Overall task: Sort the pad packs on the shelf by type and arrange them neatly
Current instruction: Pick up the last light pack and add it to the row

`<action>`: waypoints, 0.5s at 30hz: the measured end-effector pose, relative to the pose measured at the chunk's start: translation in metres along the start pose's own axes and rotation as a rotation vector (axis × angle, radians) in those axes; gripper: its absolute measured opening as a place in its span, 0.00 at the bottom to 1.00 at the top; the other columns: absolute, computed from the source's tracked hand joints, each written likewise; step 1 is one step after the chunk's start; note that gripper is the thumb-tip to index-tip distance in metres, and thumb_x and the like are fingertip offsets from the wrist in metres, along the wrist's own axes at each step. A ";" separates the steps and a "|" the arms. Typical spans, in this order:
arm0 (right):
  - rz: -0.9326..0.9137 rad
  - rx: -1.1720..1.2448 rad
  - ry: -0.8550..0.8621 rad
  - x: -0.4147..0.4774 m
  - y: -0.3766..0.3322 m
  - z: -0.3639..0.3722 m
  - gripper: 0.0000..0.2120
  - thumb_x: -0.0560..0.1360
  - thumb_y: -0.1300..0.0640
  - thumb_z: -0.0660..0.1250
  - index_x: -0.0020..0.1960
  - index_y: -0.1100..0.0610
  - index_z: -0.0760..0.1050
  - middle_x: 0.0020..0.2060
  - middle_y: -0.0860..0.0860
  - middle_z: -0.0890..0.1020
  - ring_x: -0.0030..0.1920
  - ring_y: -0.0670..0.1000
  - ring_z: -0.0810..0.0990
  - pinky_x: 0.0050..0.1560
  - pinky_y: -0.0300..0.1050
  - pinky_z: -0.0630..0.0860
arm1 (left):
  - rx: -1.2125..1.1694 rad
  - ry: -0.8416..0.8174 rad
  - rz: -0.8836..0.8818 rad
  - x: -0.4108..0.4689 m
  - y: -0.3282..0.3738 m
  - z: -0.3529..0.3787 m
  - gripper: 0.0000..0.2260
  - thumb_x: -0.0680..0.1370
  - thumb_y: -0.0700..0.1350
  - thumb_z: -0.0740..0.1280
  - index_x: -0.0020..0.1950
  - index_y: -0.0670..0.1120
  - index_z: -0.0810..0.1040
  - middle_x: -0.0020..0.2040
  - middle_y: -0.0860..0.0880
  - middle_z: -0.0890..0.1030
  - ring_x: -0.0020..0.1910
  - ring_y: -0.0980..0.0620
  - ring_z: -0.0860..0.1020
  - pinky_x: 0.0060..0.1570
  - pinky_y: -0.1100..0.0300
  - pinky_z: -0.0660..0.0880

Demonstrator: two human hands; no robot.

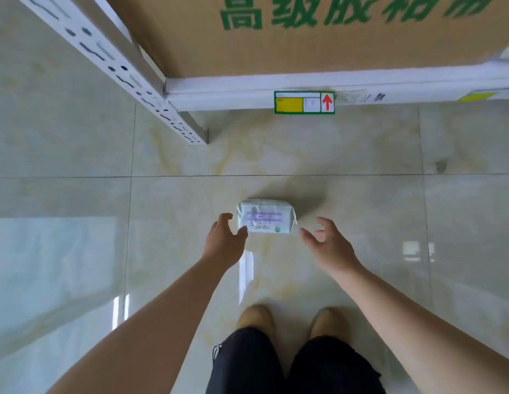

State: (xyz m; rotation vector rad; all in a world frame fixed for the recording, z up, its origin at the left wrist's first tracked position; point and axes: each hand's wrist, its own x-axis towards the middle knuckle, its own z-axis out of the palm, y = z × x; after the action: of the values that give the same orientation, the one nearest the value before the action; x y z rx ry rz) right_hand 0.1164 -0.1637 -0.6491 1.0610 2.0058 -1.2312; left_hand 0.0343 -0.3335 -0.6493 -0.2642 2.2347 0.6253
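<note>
A white pad pack point(266, 216) with a purple label band lies on the tiled floor in front of the shelf. My left hand point(226, 238) reaches down at its left end, fingers spread and relaxed, the thumb tip right at the pack's lower left corner. My right hand point(327, 241) hovers just off the pack's right end, fingers spread, a small gap between them and the pack. Neither hand holds anything.
A white metal shelf edge point(304, 89) with a green and yellow price tag point(303, 102) runs across the top, carrying a large cardboard box point(276, 44) with green print. A slotted shelf upright point(128, 78) slants down at left. My two feet point(290, 322) stand below the pack.
</note>
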 end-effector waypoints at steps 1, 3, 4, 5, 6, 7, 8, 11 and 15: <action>0.026 0.026 -0.013 0.014 0.005 0.008 0.27 0.76 0.46 0.62 0.72 0.54 0.60 0.66 0.57 0.72 0.66 0.55 0.71 0.62 0.43 0.65 | -0.012 -0.002 -0.023 0.011 -0.005 0.009 0.24 0.79 0.49 0.60 0.73 0.45 0.59 0.71 0.45 0.66 0.66 0.45 0.70 0.55 0.59 0.67; 0.081 0.095 -0.026 0.043 0.014 0.023 0.30 0.75 0.46 0.63 0.73 0.52 0.57 0.68 0.56 0.70 0.66 0.55 0.70 0.63 0.44 0.66 | -0.053 0.002 -0.067 0.033 -0.014 0.027 0.26 0.79 0.50 0.61 0.74 0.46 0.57 0.72 0.44 0.64 0.67 0.45 0.69 0.54 0.60 0.66; 0.108 0.146 -0.029 0.054 0.019 0.030 0.31 0.74 0.45 0.64 0.73 0.51 0.56 0.68 0.55 0.69 0.66 0.56 0.70 0.65 0.46 0.67 | -0.084 0.002 -0.083 0.042 -0.018 0.034 0.27 0.79 0.51 0.61 0.74 0.46 0.56 0.73 0.44 0.64 0.67 0.45 0.69 0.54 0.59 0.66; 0.127 0.198 -0.029 0.065 0.023 0.036 0.33 0.74 0.45 0.65 0.74 0.49 0.54 0.69 0.55 0.68 0.67 0.56 0.70 0.66 0.49 0.68 | -0.125 0.003 -0.095 0.050 -0.022 0.040 0.28 0.78 0.51 0.62 0.75 0.46 0.55 0.73 0.44 0.63 0.68 0.45 0.69 0.55 0.58 0.66; 0.136 0.236 -0.030 0.075 0.026 0.041 0.35 0.73 0.44 0.66 0.74 0.47 0.53 0.69 0.54 0.67 0.67 0.56 0.69 0.66 0.53 0.68 | -0.174 0.010 -0.103 0.059 -0.026 0.046 0.30 0.78 0.52 0.63 0.75 0.46 0.54 0.73 0.44 0.63 0.68 0.45 0.68 0.57 0.57 0.66; 0.139 0.261 -0.039 0.084 0.028 0.046 0.36 0.72 0.44 0.66 0.74 0.46 0.52 0.70 0.54 0.66 0.66 0.55 0.70 0.66 0.54 0.69 | -0.231 0.016 -0.115 0.067 -0.029 0.051 0.31 0.77 0.53 0.64 0.75 0.47 0.53 0.74 0.44 0.62 0.69 0.45 0.67 0.59 0.57 0.67; 0.142 0.286 -0.057 0.093 0.030 0.049 0.36 0.72 0.44 0.67 0.74 0.46 0.52 0.69 0.53 0.67 0.65 0.54 0.70 0.65 0.53 0.69 | -0.292 0.019 -0.127 0.076 -0.032 0.055 0.33 0.76 0.55 0.65 0.75 0.47 0.53 0.74 0.45 0.63 0.69 0.45 0.67 0.60 0.56 0.66; 0.138 0.378 -0.164 0.110 0.030 0.060 0.24 0.74 0.49 0.66 0.68 0.49 0.64 0.62 0.51 0.73 0.56 0.51 0.73 0.56 0.48 0.71 | -0.438 -0.030 -0.149 0.097 -0.036 0.065 0.32 0.74 0.57 0.66 0.74 0.48 0.57 0.68 0.47 0.70 0.66 0.46 0.71 0.59 0.55 0.67; 0.155 0.472 -0.286 0.110 0.035 0.074 0.08 0.75 0.51 0.65 0.54 0.47 0.72 0.58 0.52 0.77 0.58 0.54 0.76 0.55 0.48 0.72 | -0.487 -0.111 -0.132 0.097 -0.037 0.074 0.23 0.77 0.56 0.63 0.67 0.46 0.66 0.56 0.50 0.74 0.56 0.49 0.74 0.56 0.55 0.71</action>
State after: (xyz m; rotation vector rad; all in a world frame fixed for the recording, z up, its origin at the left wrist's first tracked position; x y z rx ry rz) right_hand 0.0911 -0.1840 -0.7825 1.1488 1.4240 -1.7089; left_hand 0.0304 -0.3258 -0.7770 -0.5998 1.9139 1.0791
